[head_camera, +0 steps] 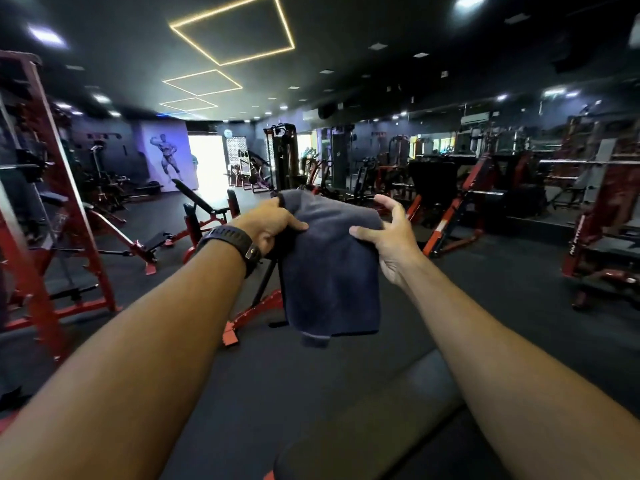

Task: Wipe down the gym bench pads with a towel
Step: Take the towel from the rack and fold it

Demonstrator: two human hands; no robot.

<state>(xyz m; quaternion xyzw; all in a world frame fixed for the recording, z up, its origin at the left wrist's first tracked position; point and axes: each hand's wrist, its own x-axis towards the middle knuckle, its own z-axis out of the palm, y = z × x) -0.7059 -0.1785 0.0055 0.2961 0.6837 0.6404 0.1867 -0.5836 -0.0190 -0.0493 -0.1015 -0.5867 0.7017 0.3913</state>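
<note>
A black bench pad (363,420) lies nearest, between the forearms. Above it, held in the air, hangs the dark blue towel (329,271). The left hand (266,226), with a black watch (232,242) at the wrist, clamps the towel's upper left corner. The right hand (391,244) lays its thumb on the right edge with fingers spread; I cannot tell if it grips. Farther left stands an incline bench (197,199).

Gym hall, seen from mid-floor: square light outlines (195,45) on the dark ceiling, a bodybuilder mural (168,154) beside a bright doorway (207,164) on the far wall, a red rack (100,271) at left, and a black cable tower (284,157) mid-room.
</note>
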